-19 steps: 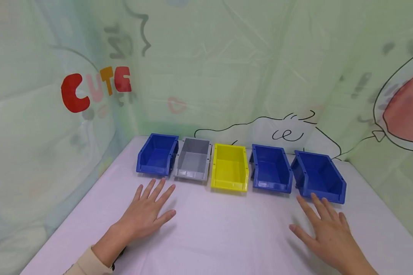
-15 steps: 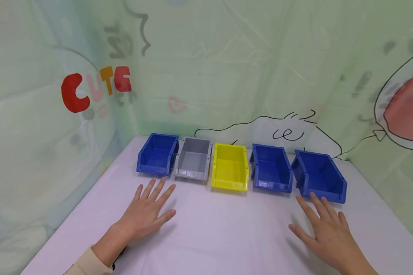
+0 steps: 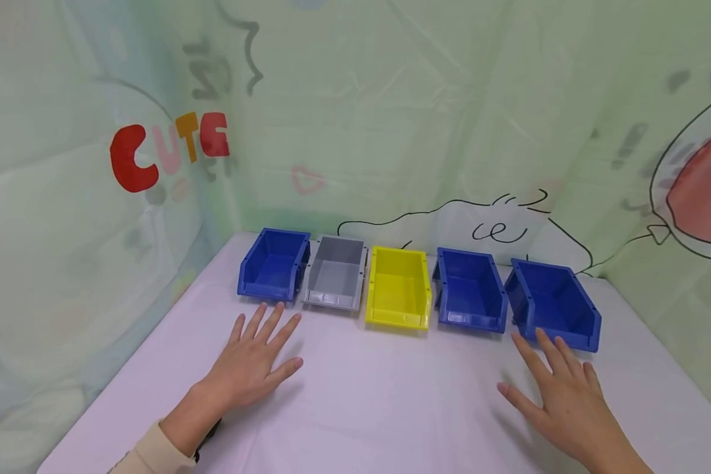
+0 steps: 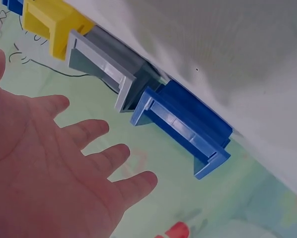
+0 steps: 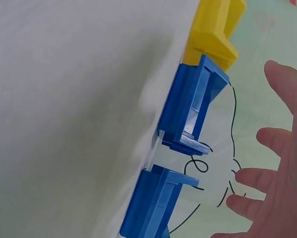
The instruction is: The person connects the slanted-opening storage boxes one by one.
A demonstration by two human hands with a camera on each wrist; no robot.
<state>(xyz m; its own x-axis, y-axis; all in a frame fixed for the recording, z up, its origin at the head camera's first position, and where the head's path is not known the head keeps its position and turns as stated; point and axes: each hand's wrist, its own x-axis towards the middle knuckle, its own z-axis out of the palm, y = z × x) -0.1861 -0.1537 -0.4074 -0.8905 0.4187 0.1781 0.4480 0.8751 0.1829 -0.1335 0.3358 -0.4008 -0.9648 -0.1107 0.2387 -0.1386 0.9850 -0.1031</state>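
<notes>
My left hand (image 3: 245, 368), fingers spread and palm down, hovers over the table before the leftmost blue bin (image 3: 274, 264) and the grey bin (image 3: 334, 273). In the left wrist view its palm faces the camera with nothing in it. Likewise spread, my right hand (image 3: 565, 405) hangs over the table at the right. Its fingertips overlap the front edge of the rightmost blue bin (image 3: 553, 306) in the head view, but the right wrist view shows them apart from the bins. A yellow bin (image 3: 398, 289) stands mid-row, with another blue bin (image 3: 471, 289) to its right.
A white cloth covers the table (image 3: 385, 401). The bins stand in a row along its back, their low fronts toward me. Printed curtains (image 3: 391, 118) hang behind and on both sides, close to the table's edges.
The head view has shifted slightly, so the bins sit a little farther right in it. Both hands keep their spread pose and nearly the same place.
</notes>
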